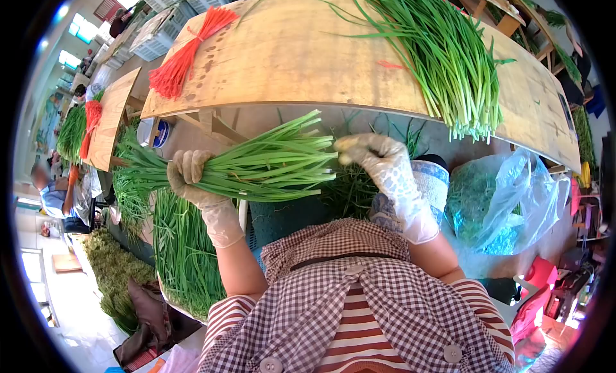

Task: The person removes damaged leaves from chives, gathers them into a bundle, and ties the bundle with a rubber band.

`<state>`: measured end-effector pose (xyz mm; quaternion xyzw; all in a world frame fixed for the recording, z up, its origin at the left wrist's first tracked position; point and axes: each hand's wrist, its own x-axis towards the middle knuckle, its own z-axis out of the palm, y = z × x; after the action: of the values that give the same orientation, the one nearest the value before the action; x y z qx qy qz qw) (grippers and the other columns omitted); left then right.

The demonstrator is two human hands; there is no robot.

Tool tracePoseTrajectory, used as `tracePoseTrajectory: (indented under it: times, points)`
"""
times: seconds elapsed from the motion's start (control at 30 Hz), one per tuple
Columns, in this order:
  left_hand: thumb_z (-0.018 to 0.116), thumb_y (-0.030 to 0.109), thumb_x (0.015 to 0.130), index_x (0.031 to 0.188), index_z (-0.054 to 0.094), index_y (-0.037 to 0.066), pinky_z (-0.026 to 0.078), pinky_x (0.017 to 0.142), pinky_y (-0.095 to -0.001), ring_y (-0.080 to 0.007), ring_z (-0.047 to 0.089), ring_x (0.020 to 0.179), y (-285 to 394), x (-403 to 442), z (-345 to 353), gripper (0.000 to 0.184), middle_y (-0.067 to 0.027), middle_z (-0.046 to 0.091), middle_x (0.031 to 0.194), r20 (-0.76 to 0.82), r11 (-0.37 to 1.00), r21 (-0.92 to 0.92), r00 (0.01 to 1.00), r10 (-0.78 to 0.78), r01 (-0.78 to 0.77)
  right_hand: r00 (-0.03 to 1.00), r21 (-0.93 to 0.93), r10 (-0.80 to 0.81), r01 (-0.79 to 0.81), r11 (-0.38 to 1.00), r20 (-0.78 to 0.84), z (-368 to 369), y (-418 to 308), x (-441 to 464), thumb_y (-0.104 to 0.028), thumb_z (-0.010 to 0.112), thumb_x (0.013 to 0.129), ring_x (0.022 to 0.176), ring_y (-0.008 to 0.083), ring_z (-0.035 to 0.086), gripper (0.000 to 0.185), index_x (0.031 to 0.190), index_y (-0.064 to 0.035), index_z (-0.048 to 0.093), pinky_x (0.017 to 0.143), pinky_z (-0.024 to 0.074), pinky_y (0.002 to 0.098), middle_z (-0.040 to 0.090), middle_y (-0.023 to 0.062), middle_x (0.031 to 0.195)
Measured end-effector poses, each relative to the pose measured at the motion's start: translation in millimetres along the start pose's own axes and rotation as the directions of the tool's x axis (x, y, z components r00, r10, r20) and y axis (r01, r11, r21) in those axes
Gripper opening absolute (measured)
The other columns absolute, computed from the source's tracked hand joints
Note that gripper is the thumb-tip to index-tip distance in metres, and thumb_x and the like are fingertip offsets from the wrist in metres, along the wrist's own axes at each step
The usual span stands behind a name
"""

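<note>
My left hand (191,173), in a pale work glove, is wrapped round a bunch of garlic chives (269,161). The bunch lies nearly level in front of my body, its pale cut ends to the right and its leaf tips hanging left. My right hand (378,164), in a patterned glove, is at the cut ends with thumb and fingers pinched together. What they pinch, if anything, is too small to tell. A large pile of chives (449,65) rests on the wooden table (289,45), stems toward me. Red ties (186,55) lie bundled at the table's left.
Loose chives (186,257) fill a container at my left. A clear plastic bag (513,203) of green trimmings stands at my right, near a pink chair (538,283). Another person (58,193) is at the far left, by a second wooden table (110,122). White crates (157,36) stand behind.
</note>
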<state>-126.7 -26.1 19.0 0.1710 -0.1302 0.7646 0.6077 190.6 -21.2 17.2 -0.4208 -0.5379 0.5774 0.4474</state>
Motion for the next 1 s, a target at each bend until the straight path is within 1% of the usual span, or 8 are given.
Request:
tracePoseTrajectory:
  times: [0.03,0.1,0.3,0.6,0.73,0.83,0.97,1.0]
  points:
    - [0.056,0.012,0.089,0.069,0.040,0.015,0.040,0.067,-0.0272,-0.0116,0.038,0.050,-0.3,1.0,2.5,0.026,0.0036,0.036,0.053,0.039,1.000,0.024,0.999,-0.012,0.011,0.990,0.041,-0.027,0.033,0.999,-0.136,1.1,-6.1,-1.4,-0.010,0.067,0.087,0.084,0.0109,0.065,0.019,0.104,-0.0002,0.070,0.080,0.0512,0.0244,0.071,0.0076,0.094]
    - [0.055,0.012,0.089,0.069,0.040,0.015,0.040,0.067,-0.0273,-0.0117,0.038,0.049,0.6,1.2,8.7,0.026,0.0032,0.036,0.052,0.059,0.996,0.091,0.998,-0.003,-0.002,0.987,0.011,0.072,-0.071,0.997,-0.145,-8.0,-8.7,-1.0,-0.014,0.069,0.086,0.085,0.0125,0.065,0.022,0.103,0.0002,0.070,0.080,0.0508,0.0250,0.071,0.0090,0.093]
    - [0.054,0.012,0.090,0.068,0.039,0.015,0.040,0.068,-0.0280,-0.0114,0.037,0.049,-8.0,0.0,7.4,0.026,0.0033,0.035,0.052,0.064,0.987,0.160,0.998,-0.010,0.000,0.984,-0.241,0.173,-0.157,0.958,0.045,10.4,-9.8,-1.9,-0.019,0.074,0.080,0.086,0.0167,0.066,0.030,0.101,0.0018,0.070,0.082,0.0508,0.0282,0.071,0.0153,0.094]
    - [0.053,0.013,0.091,0.068,0.038,0.015,0.042,0.071,-0.0274,-0.0104,0.035,0.048,-6.8,-4.5,7.9,0.028,0.0039,0.034,0.052,0.044,0.928,0.371,0.999,0.024,-0.039,0.983,-0.167,0.119,-0.095,0.981,0.142,17.8,11.1,-4.1,-0.017,0.072,0.082,0.086,0.0158,0.065,0.030,0.103,0.0037,0.068,0.081,0.0501,0.0271,0.070,0.0122,0.093]
    - [0.052,0.012,0.092,0.073,0.046,0.012,0.043,0.074,-0.0297,-0.0123,0.038,0.050,-9.3,-7.4,4.4,0.019,0.0023,0.036,0.053,0.013,0.962,0.275,1.000,-0.007,0.003,0.961,0.185,0.169,-0.210,0.960,0.218,10.8,13.2,-6.0,-0.014,0.061,0.088,0.090,0.0113,0.057,0.030,0.110,0.0056,0.061,0.085,0.0447,0.0232,0.064,0.0045,0.096]
    - [0.052,0.011,0.091,0.071,0.045,0.012,0.042,0.073,-0.0285,-0.0113,0.037,0.049,-12.2,-7.6,5.1,0.021,0.0031,0.034,0.053,0.018,0.950,0.311,0.999,-0.036,0.029,0.928,0.196,0.185,-0.256,0.947,0.322,1.5,9.5,-13.1,-0.016,0.061,0.087,0.092,0.0108,0.056,0.029,0.107,0.0050,0.062,0.085,0.0440,0.0230,0.064,0.0044,0.093]
    - [0.053,0.009,0.088,0.068,0.043,0.014,0.042,0.068,-0.0260,-0.0095,0.037,0.047,-13.9,-6.9,14.7,0.024,0.0043,0.035,0.051,0.009,0.960,0.277,1.000,0.028,-0.029,0.922,0.359,0.212,-0.326,0.875,0.323,-24.7,16.3,-18.3,-0.021,0.065,0.086,0.087,0.0188,0.064,0.021,0.092,-0.0008,0.064,0.091,0.0476,0.0327,0.066,0.0083,0.088]
    - [0.054,0.009,0.087,0.067,0.043,0.014,0.042,0.067,-0.0252,-0.0091,0.037,0.046,-6.5,-5.1,17.1,0.024,0.0045,0.035,0.051,0.005,0.958,0.279,0.997,0.072,-0.070,0.957,0.468,0.176,-0.267,0.843,0.229,-39.4,15.3,-20.7,-0.020,0.066,0.083,0.082,0.0228,0.065,0.019,0.085,-0.0017,0.064,0.083,0.0502,0.0366,0.067,0.0117,0.087]
